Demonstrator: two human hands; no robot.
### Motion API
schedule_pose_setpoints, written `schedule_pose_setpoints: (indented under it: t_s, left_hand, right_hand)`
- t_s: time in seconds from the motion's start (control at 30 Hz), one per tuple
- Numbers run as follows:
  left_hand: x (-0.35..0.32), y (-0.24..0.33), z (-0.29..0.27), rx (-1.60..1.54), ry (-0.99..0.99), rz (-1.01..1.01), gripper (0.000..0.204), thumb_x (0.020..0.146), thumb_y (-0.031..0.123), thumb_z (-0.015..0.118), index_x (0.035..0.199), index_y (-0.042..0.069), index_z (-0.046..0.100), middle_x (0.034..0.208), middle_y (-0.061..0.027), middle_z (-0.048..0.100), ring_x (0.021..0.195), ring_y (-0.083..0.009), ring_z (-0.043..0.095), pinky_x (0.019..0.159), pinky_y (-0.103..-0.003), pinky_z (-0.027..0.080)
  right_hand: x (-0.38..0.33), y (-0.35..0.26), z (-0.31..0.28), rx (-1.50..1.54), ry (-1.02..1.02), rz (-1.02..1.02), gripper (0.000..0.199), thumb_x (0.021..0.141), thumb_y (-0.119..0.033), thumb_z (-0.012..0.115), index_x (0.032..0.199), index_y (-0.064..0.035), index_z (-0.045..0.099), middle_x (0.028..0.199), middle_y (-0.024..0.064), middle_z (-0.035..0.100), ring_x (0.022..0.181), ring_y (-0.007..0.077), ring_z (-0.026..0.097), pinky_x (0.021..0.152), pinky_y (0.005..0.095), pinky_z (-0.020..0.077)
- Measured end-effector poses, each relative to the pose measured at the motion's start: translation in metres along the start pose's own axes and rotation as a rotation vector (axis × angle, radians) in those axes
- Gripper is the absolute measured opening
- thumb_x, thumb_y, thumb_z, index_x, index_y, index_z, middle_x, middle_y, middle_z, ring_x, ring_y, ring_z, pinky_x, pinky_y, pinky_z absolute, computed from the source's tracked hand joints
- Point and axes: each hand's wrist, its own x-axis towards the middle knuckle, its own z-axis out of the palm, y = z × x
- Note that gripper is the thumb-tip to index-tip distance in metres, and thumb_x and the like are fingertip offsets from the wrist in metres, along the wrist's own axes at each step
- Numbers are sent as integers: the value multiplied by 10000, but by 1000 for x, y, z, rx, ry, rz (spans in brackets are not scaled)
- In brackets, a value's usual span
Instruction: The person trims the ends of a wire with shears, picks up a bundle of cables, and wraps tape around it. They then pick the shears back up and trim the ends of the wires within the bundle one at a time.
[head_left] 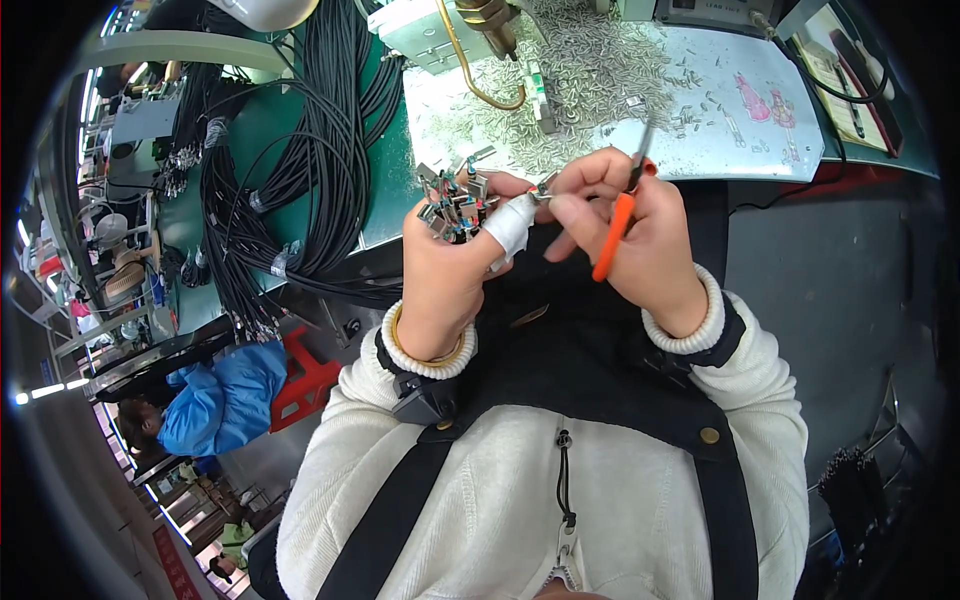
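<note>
Both hands (545, 225) raised, pinching connectors (455, 205).

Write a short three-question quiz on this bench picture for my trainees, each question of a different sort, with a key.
1. True or false: the right hand holds an orange-handled tool.
2. The left hand grips: A) a bunch of small metal connectors B) a cup C) a brush.
3. Fill in: the left thumb wears white ____.

Key: 1 true. 2 A. 3 tape. Black cable bundles lie on the green bench to the person's left.
</note>
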Motion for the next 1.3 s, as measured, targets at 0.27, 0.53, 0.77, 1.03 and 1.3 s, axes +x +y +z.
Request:
schedule_pose_setpoints:
  t_s: [0.27,0.53,0.77,1.03,1.3]
  left_hand:
    - [-1,1,-1,-227,-58,-4,120,757,8,593,876,2,579,660,1,528,497,-39,430,388,-182,274]
    - [1,2,1,-164,-24,-15,129,752,-9,587,880,1,576,654,6,521,486,-39,426,387,-180,271]
    - [26,-4,-9,-146,-103,-130,116,791,36,552,902,2,568,669,-5,517,493,-41,411,384,-172,257]
    - [83,-5,-12,-470,-302,-197,157,819,92,526,940,-8,529,668,-30,500,514,-62,420,367,-176,262]
    - [93,0,-11,-279,-208,-146,167,785,60,579,924,-19,530,655,-29,499,448,-58,394,348,-185,264]
  right_hand:
    - [-5,-5,-8,-771,-169,-98,245,694,-180,681,739,-1,519,501,42,485,428,148,518,408,251,389]
    - [-6,7,-1,-820,-112,-127,274,702,-211,682,703,-8,499,472,59,478,401,182,499,393,274,360]
    - [-7,28,-4,-530,-121,-40,214,788,-161,609,684,-27,480,460,56,477,376,156,476,371,267,350]
    - [37,-2,-1,-87,281,137,173,841,-182,551,800,-21,502,529,6,483,382,58,415,352,203,328]
    - [74,1,-8,-144,114,235,211,851,-209,531,888,-6,491,521,-11,428,368,55,382,351,206,329]
